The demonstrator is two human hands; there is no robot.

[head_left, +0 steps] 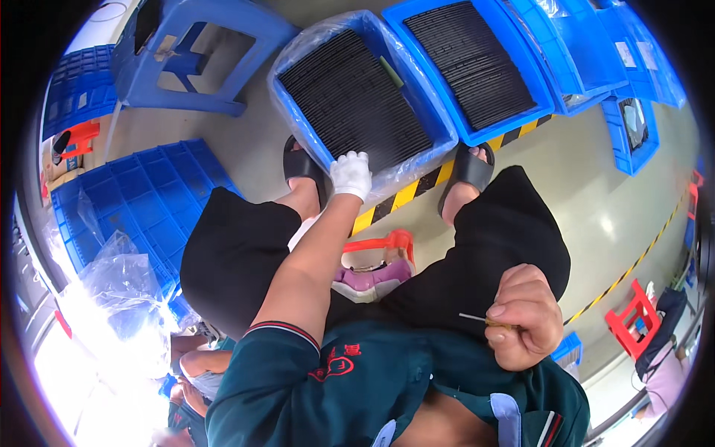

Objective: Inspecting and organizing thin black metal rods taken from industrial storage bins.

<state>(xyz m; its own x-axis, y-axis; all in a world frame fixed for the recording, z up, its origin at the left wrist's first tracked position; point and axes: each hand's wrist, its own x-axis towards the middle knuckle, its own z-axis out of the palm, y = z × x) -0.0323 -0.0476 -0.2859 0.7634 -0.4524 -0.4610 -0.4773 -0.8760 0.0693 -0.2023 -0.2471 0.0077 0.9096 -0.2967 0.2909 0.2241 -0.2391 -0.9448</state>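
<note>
My left hand (351, 176), in a white glove, is at the near edge of a blue bin (445, 140) lined with clear plastic. Its fingers curl over the near end of the thin black strips (350, 97) packed in rows there; what they hold, if anything, is hidden. A slim greenish piece (391, 72) lies among the strips on the right side. Bare and closed, my right hand (526, 318) is raised over my right thigh. It grips a small thin tool (472, 317) with a pale metal shaft and a yellowish handle, the shaft pointing left.
A second blue bin (547, 100) of black strips stands to the right, with more blue bins (588, 52) beyond. Blue crates (141, 194) and a blue stool (186, 74) are at left. Yellow-black tape (406, 195) crosses the floor. A red stool (633, 320) stands far right.
</note>
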